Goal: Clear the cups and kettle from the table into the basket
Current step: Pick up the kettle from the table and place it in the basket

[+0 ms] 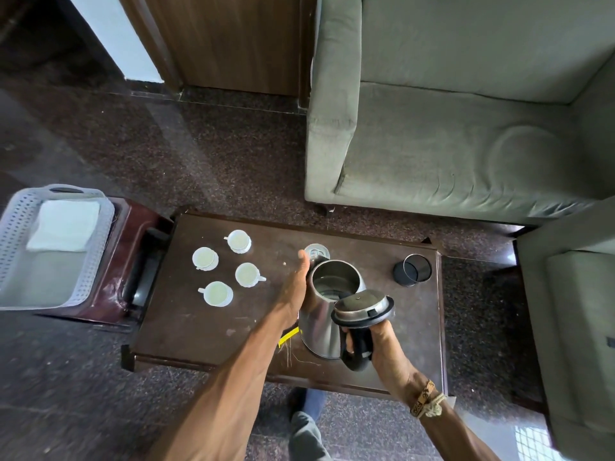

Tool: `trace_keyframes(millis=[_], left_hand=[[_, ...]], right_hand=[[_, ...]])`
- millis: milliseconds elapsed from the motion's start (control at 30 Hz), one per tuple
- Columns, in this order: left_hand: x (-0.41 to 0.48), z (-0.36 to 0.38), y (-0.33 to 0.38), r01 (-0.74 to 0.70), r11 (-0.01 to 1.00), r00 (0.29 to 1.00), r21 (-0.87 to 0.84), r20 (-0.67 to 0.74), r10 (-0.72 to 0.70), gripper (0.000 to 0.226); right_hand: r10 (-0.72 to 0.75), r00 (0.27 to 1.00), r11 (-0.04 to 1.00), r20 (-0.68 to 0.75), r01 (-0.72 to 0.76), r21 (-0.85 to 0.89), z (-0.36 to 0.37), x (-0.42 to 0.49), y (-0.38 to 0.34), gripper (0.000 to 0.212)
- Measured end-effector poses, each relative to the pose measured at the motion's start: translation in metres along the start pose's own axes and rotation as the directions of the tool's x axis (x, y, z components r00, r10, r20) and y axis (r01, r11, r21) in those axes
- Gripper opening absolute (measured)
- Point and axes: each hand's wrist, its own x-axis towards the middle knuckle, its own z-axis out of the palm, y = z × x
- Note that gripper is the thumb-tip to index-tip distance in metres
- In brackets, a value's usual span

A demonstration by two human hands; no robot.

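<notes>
Looking down from my head, my right hand (382, 347) is wrapped round the black handle (357, 347) of the steel kettle (321, 324), fingers curled tight, and the kettle leans away from me over the dark table (199, 327) with its lid (362, 309) flipped up; I cannot tell whether its bottom touches the wood. My left hand (296, 287) lies flat along the kettle's left wall, fingers stretched out, gripping nothing. Just beyond the spout sits the round kettle base (316, 252). The four white cups (249, 274) stand on saucers in a loose cluster to my left on the table, apart from both hands. A black container (412, 270) lies near the far right corner. The pale basket (13, 227), a white cloth (65, 226) inside it, rests on a dark red stool (123, 261) just beside the table's left end
</notes>
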Motion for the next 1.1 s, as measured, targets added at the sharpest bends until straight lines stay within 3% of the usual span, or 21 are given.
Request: trace_keyframes(millis=[133, 267, 433, 633, 867, 1100], left_hand=[[-0.007, -0.005, -0.019, -0.071, 0.997, 0.994, -0.026, -0.080, 0.069, 0.086], [-0.009, -0.006, -0.033, -0.018, 0.995, 0.987, -0.095, -0.158, 0.003, 0.072], [-0.002, -0.010, -0.047, 0.064, 0.994, 0.974, -0.086, -0.213, -0.081, 0.066], [0.006, -0.009, -0.062, 0.108, 0.975, 0.982, -0.192, -0.131, -0.135, 0.041], [0.020, -0.015, -0.086, 0.371, 0.849, 0.913, -0.375, -0.017, -0.407, 0.084], [0.033, -0.019, -0.099, 0.403, 0.775, 0.882, -0.487, -0.021, -0.472, 0.100]], right_hand=[[0.040, 0.999, 0.998, -0.026, -0.039, 0.040, 0.003, 0.010, -0.008, 0.049], [0.020, 0.998, 0.997, -0.051, -0.016, 0.082, 0.008, 0.016, -0.025, 0.034], [0.062, 0.998, 0.996, -0.022, -0.061, 0.059, 0.009, 0.026, -0.049, 0.054], [0.098, 0.991, 0.995, -0.090, -0.094, 0.045, 0.012, 0.039, -0.060, 0.045], [0.096, 0.992, 0.992, -0.087, -0.089, 0.084, 0.011, 0.057, -0.064, 0.031], [0.215, 0.968, 0.976, -0.130, -0.208, 0.062, 0.019, 0.077, -0.067, 0.045]])
